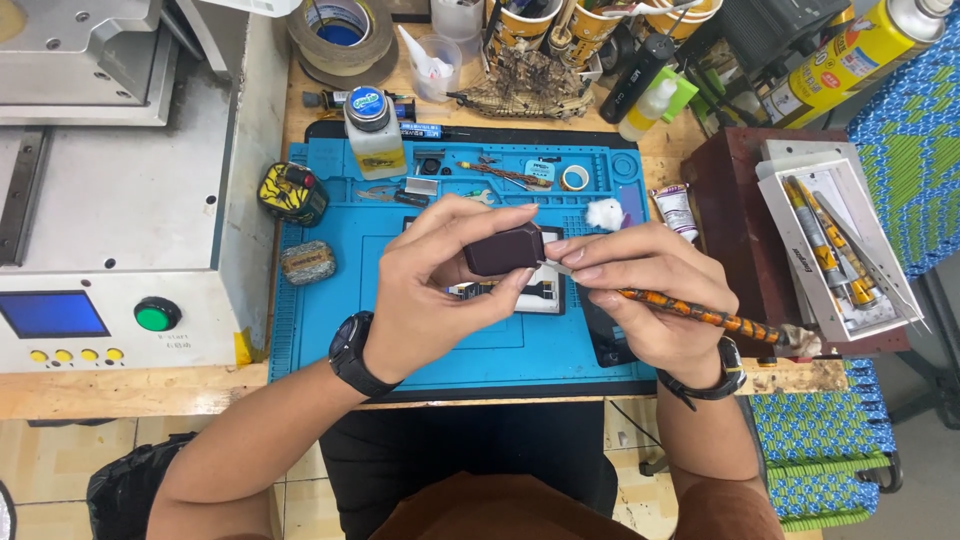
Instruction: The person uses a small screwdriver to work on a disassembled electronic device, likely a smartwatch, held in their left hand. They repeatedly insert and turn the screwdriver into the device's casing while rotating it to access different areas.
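Left hand [440, 290] is up over the blue mat [330, 340], fingers curled round a small dark block [503, 249], thumb underneath and fingertips pinching its top edge, so the block sits clear of the mat, right between the two hands. Right hand [650, 295] is closed too, gripping a knife with an orange-and-black patterned handle [700, 315], handle running back past the wrist, the pale thin blade meeting the block's lower right corner just by the left thumb. That's the worry: the blade tip is close to those left fingertips, and if it skids off the hard corner it looks likely to go into the thumb, or gouge the block. The block is held by a fingertip pinch alone, so a hard push might pop it out and drop it onto the flat part with the black-and-white face [540, 297] lying on the mat directly below. Just beyond the knuckles, a tuft of white cotton [605, 213] sits on the mat, near a small roll of tape [574, 178]. Further back, a bottle with a dark cap [372, 135] stands at the mat's far edge. Left of the mat, a yellow-and-black gadget [291, 192] and a rough grey stone [307, 262]. Far left, a white machine with a green button [157, 314]. Out right, a white tray of tubes and tools [835, 240].
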